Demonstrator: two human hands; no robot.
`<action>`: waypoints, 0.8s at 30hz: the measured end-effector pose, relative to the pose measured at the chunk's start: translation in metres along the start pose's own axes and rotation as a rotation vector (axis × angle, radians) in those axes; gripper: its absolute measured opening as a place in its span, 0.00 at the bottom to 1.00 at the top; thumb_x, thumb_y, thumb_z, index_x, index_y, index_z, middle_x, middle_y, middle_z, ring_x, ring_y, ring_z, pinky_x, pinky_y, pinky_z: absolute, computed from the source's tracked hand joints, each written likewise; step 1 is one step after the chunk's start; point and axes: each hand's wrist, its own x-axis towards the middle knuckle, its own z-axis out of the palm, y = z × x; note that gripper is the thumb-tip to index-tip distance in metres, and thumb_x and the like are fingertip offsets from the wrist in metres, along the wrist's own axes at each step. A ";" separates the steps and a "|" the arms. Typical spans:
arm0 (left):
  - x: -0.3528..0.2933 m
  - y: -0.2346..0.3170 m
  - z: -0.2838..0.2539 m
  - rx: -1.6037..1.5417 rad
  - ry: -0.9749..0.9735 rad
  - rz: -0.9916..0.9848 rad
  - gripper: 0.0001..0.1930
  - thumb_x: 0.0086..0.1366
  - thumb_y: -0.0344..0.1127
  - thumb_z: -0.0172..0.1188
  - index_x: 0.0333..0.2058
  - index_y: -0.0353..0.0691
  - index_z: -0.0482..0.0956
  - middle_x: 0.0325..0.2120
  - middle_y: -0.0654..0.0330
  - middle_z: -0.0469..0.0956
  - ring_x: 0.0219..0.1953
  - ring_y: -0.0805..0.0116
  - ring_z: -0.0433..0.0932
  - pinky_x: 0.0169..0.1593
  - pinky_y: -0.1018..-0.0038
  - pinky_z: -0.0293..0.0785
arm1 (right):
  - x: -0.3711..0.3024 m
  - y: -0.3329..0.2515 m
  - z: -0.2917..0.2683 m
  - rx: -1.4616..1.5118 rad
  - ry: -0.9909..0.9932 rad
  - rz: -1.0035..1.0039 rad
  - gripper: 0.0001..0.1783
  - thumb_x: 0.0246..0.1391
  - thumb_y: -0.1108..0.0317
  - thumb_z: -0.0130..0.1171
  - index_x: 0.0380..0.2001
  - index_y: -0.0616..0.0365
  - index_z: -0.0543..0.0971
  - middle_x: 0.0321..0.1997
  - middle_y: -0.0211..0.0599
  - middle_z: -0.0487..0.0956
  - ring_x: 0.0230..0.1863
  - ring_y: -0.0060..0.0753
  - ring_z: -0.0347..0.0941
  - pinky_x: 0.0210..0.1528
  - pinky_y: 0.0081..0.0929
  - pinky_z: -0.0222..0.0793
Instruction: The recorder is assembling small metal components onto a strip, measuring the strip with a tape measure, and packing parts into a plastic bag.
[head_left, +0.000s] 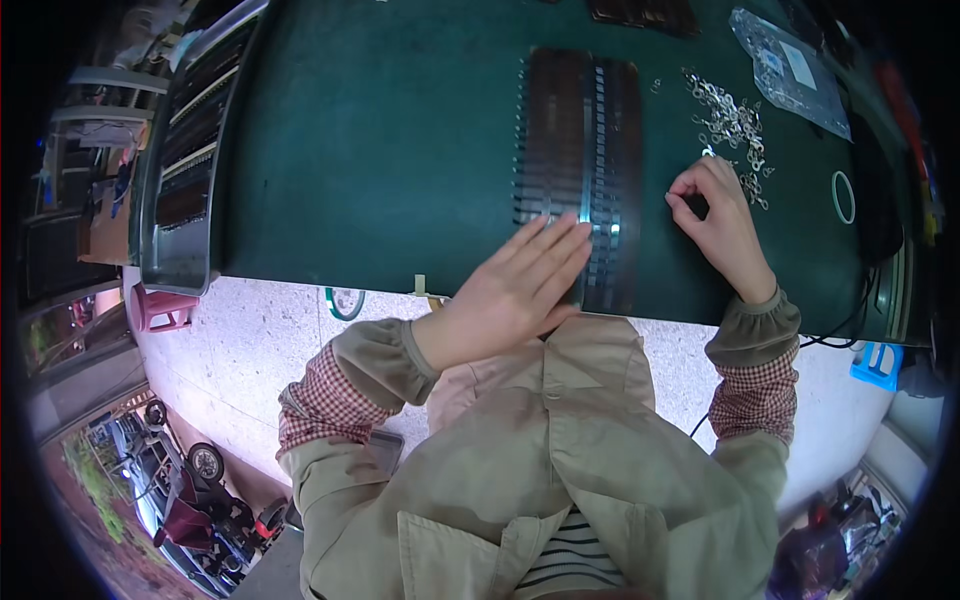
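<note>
Left hand (525, 280): fingers straight and together, palm down, nothing seen gripped; fingertips over the near part of the dark brown slatted panel (555, 125), perhaps to steady it. The panel runs away from this hand across the green worktop (380, 150).
Right hand (722, 210): to the panel's right, thumb and forefinger curled with tips close; cannot tell whether a small part is pinched.
Loose metal pieces (735, 122) lie just beyond the right hand, presumably for easy reach. Clear plastic bag (792, 75) farther out. Tray (224, 205) well left of both hands.
</note>
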 end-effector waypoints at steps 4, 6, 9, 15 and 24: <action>0.018 -0.006 0.002 -0.003 0.073 -0.042 0.36 0.54 0.33 0.70 0.60 0.27 0.68 0.64 0.44 0.65 0.68 0.45 0.62 0.69 0.51 0.58 | -0.003 -0.010 -0.001 0.070 -0.004 -0.061 0.08 0.48 0.78 0.64 0.29 0.60 0.74 0.32 0.34 0.71 0.35 0.37 0.66 0.42 0.33 0.63; 0.024 -0.011 0.003 -0.003 0.113 -0.060 0.35 0.54 0.32 0.69 0.59 0.27 0.68 0.63 0.44 0.65 0.68 0.45 0.62 0.69 0.51 0.58 | -0.005 -0.020 -0.001 0.241 -0.043 -0.101 0.09 0.47 0.79 0.65 0.30 0.59 0.74 0.32 0.34 0.71 0.36 0.38 0.67 0.42 0.32 0.63; 0.028 -0.009 0.004 -0.031 0.130 -0.077 0.34 0.54 0.31 0.69 0.59 0.27 0.68 0.63 0.44 0.66 0.68 0.46 0.62 0.68 0.51 0.59 | -0.007 -0.028 0.000 0.300 -0.096 -0.142 0.09 0.46 0.78 0.66 0.30 0.58 0.75 0.32 0.33 0.71 0.36 0.38 0.67 0.41 0.32 0.62; 0.030 -0.008 0.004 -0.065 0.128 -0.102 0.34 0.54 0.30 0.68 0.59 0.27 0.68 0.63 0.44 0.66 0.68 0.46 0.62 0.68 0.52 0.60 | -0.009 -0.032 0.010 0.245 -0.096 -0.272 0.09 0.46 0.76 0.67 0.30 0.56 0.76 0.32 0.32 0.72 0.37 0.37 0.67 0.41 0.32 0.61; 0.031 -0.008 0.005 -0.028 0.119 -0.093 0.31 0.56 0.34 0.67 0.56 0.25 0.70 0.62 0.42 0.66 0.67 0.46 0.62 0.69 0.53 0.59 | -0.008 -0.034 0.013 0.253 -0.073 -0.295 0.10 0.45 0.77 0.67 0.31 0.57 0.76 0.34 0.32 0.73 0.37 0.38 0.68 0.40 0.32 0.62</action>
